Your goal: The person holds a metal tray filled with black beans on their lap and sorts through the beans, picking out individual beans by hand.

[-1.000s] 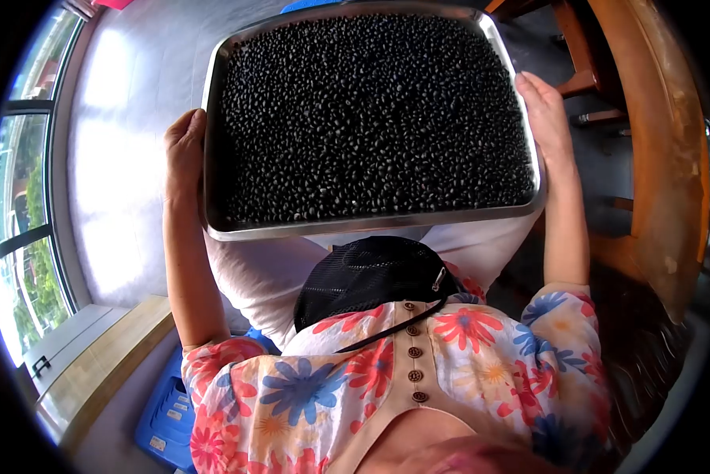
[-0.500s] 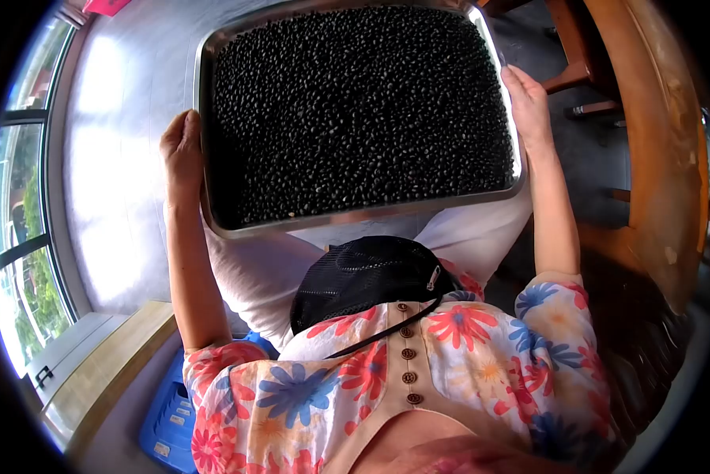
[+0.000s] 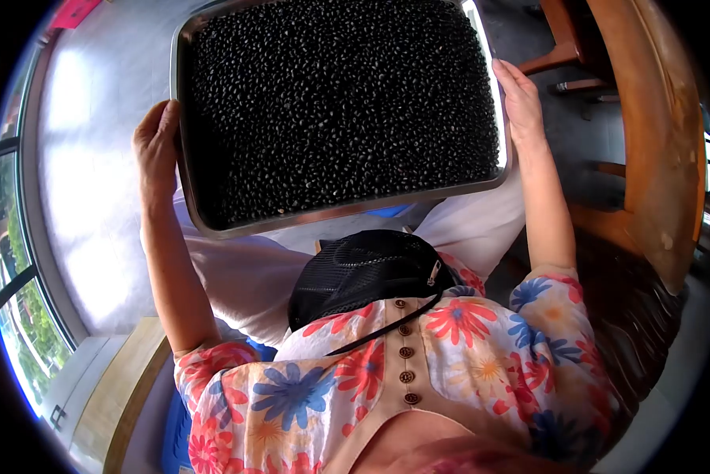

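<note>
A rectangular metal tray (image 3: 347,207) is held out in front of me, filled with a layer of small black beans (image 3: 343,103). On its left edge my left hand (image 3: 157,146) is closed, thumb at the rim and the other fingers partly hidden. My right hand (image 3: 519,99) grips the opposite edge, its fingers partly out of sight behind the tray. The tray tilts slightly in view, its lower left corner nearest my body. A black mesh bag (image 3: 363,272) with a strap lies against my front, just below the tray.
Windows (image 3: 11,229) line the left side. At the lower left are a light wooden-edged cabinet (image 3: 126,379) and a blue plastic stool (image 3: 177,434). A brown wooden table (image 3: 663,150) curves along the right, with wooden legs beside it. Something pink (image 3: 77,14) is at the top left.
The tray and both my hands have shifted left and slightly up in view, and the tray has turned slightly. A bit of blue now shows below the tray's edge. Both hands keep their hold.
</note>
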Motion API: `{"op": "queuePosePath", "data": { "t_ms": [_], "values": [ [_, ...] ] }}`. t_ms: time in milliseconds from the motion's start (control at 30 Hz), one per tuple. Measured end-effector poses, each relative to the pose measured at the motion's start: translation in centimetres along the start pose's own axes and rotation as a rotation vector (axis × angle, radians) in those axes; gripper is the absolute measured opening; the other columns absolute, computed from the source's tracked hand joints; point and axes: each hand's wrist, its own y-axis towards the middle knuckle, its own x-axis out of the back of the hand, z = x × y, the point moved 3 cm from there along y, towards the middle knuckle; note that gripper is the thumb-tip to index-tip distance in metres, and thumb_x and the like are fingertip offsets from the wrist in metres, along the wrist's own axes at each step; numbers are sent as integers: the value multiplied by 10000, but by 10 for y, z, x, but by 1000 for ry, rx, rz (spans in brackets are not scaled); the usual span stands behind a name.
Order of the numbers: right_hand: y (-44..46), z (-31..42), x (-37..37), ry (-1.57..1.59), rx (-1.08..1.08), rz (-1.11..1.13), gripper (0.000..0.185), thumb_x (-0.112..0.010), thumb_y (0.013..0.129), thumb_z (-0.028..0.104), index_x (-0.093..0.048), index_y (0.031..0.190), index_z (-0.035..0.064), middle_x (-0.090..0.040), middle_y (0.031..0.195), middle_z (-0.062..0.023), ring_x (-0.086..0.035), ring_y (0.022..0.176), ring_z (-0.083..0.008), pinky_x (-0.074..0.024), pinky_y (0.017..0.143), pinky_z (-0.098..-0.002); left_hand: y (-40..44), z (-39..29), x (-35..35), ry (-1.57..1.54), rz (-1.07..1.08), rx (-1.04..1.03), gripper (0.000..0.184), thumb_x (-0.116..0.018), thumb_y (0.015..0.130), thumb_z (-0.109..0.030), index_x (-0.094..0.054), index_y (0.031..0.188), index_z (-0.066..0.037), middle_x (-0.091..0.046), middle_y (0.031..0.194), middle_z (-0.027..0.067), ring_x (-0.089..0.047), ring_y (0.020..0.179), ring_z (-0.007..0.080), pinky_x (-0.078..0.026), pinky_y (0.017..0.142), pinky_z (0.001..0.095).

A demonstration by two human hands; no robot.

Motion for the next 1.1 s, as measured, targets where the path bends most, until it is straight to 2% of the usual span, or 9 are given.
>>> {"op": "queuePosePath", "data": {
  "t_ms": [67, 133, 233, 433, 533, 733, 833, 933, 1100],
  "values": [
    [-2, 6, 7, 63, -110, 57, 263, -625, 892, 224, -649, 1004, -12, -662, 882, -21, -597, 742, -74, -474, 686, -190, 16, -9, 8, 44, 118, 80, 315, -571, 926, -286, -641, 981, 17, -566, 712, -24, -468, 575, 40, -358, 488, 193],
    [-2, 16, 20, -114, -194, 41, 239, -637, 883, 240, -656, 967, 17, -629, 789, 6, -555, 670, -41, -439, 536, -182, 37, -14, 9, -3, 122, 55, 343, -584, 912, -321, -640, 994, 7, -552, 684, -14, -460, 535, 51, -338, 450, 200],
    [-10, 44, 35, -323, 11, -51, 218, -647, 875, 235, -662, 920, 22, -527, 658, 42, -481, 585, -33, -377, 477, -171, 62, -17, 3, -76, 46, -11, 373, -611, 894, -313, -623, 1095, 0, -574, 700, 20, -504, 566, 71, -379, 479, 197],
    [-35, 76, -34, -638, 299, 198, 100, -696, 829, 133, -661, 804, 42, -583, 704, 40, -480, 607, -30, -383, 543, -168, 102, 13, 6, -372, 40, 103, 287, -545, 920, -126, -587, 1157, 31, -637, 841, 83, -592, 691, 129, -489, 597, 230],
    [-39, 72, -76, -805, 551, 343, 70, -691, 810, 71, -682, 856, 19, -605, 736, 16, -513, 619, -32, -420, 556, -183, 107, 12, 9, -416, 60, 81, 285, -545, 918, -118, -588, 1162, 21, -630, 855, 83, -586, 716, 131, -482, 621, 215],
    [-38, 62, -101, -1120, 660, 434, 92, -680, 792, 121, -676, 870, 72, -623, 782, -39, -618, 630, -179, -495, 579, -286, 123, 19, 6, -421, 95, 94, 288, -549, 913, -116, -590, 1169, 10, -604, 873, 60, -579, 773, 123, -479, 652, 206],
    [-38, 61, -106, -1179, 657, 464, 142, -677, 791, 37, -672, 933, 45, -561, 735, -17, -526, 588, -94, -430, 540, -227, 126, 18, 4, -450, 125, 95, 294, -555, 910, -115, -589, 1173, 10, -601, 867, 53, -578, 779, 118, -479, 668, 201],
    [-39, 62, -110, -1294, 664, 453, 113, -676, 768, 126, -647, 866, 78, -592, 770, -46, -606, 663, -220, -497, 616, -324, 127, 14, 4, -428, 125, 87, 294, -559, 908, -108, -590, 1173, 14, -597, 863, 49, -578, 778, 111, -479, 674, 193],
    [-40, 60, -112, -1346, 752, 435, 106, -678, 757, 130, -639, 838, 72, -595, 773, -50, -602, 664, -236, -495, 614, -331, 127, 15, 1, -430, 113, 70, 281, -542, 923, -110, -582, 1171, 14, -630, 867, 66, -600, 731, 105, -495, 642, 194]
  ]
}}
